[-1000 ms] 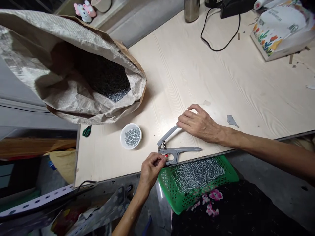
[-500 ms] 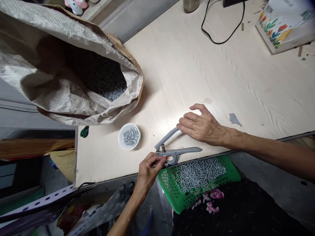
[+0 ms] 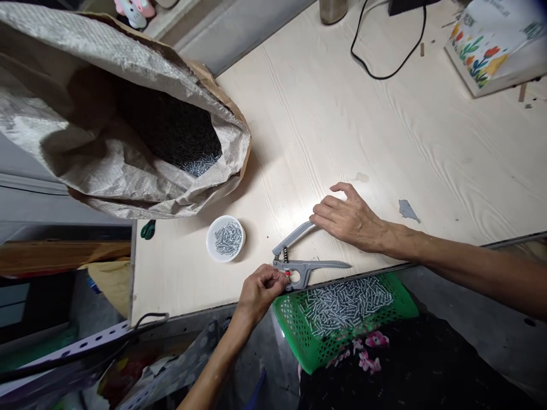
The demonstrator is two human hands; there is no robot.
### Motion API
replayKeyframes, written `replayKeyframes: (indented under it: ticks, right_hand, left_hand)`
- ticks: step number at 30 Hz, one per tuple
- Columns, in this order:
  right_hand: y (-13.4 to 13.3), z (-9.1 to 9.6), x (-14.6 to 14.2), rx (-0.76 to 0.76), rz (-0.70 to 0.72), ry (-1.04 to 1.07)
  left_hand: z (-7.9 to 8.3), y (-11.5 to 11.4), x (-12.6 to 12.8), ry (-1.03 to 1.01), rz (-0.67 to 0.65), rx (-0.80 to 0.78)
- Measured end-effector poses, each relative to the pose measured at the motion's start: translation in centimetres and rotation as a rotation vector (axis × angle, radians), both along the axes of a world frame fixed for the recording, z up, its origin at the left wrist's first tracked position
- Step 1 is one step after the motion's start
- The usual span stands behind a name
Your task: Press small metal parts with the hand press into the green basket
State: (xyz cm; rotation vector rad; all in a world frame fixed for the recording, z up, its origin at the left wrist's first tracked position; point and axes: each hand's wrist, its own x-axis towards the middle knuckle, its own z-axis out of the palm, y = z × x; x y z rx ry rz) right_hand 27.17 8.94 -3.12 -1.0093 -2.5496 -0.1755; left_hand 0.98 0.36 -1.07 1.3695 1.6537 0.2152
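Grey hand pliers (image 3: 305, 265) with a spring and a red tip lie on the pale wooden table (image 3: 384, 131) near its front edge, handles spread apart. My right hand (image 3: 348, 217) rests with loosely curled fingers on the raised upper handle. My left hand (image 3: 260, 289) pinches something small at the red jaw; I cannot make out what. A small white dish (image 3: 225, 239) of metal screws stands just left of the pliers.
A big paper sack (image 3: 128, 114) full of screws lies open at the left. A green plastic basket (image 3: 342, 319) of screws sits on my lap below the table edge. A black cable (image 3: 384, 57), a flowered box (image 3: 491, 45) and a steel cup (image 3: 332, 8) stand at the back.
The view shifted slightly. My right hand has settled a bit closer onto the upper handle; my left hand stays pinched at the jaw.
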Motion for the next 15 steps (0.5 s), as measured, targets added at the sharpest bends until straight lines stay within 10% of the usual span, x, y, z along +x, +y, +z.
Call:
replayKeyframes:
  ticks: [15]
  right_hand:
    - [-1.8, -1.5, -0.4, -0.379, 0.006, 0.067]
  left_hand:
    - [-0.2, 0.3, 0.3, -0.03, 0.067, -0.114]
